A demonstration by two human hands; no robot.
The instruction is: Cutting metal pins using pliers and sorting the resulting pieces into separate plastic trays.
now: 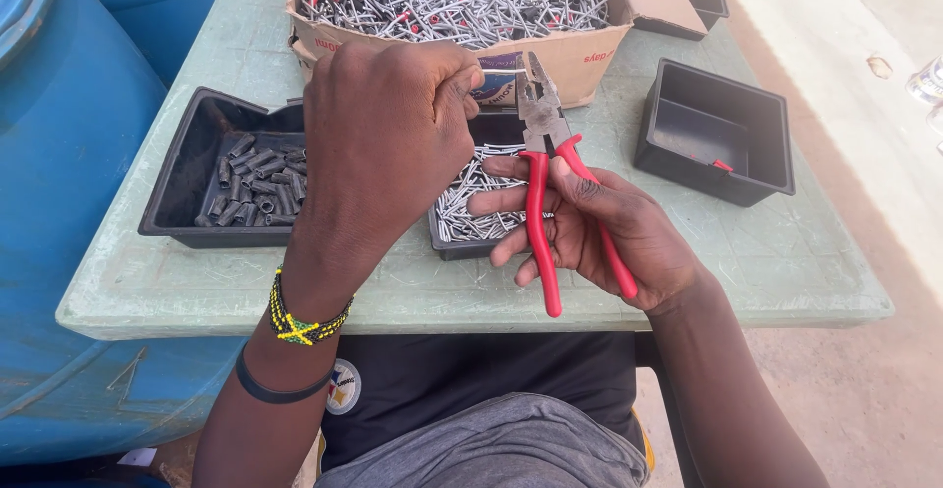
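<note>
My right hand (599, 228) holds red-handled pliers (540, 144), jaws pointing up and away from me. My left hand (388, 135) is closed in a fist just left of the jaws, pinching a thin metal pin (496, 72) whose tip reaches toward the pliers' jaws. Below both hands sits a black tray of short silver pins (471, 203), partly hidden by my left hand. A black tray of small dark grey sleeves (255, 179) lies to the left.
A cardboard box (580, 56) full of tangled metal wire pieces stands at the table's back. A nearly empty black tray (717, 130) sits at right on the pale green table (786, 262). Blue barrels (69, 154) crowd the left side.
</note>
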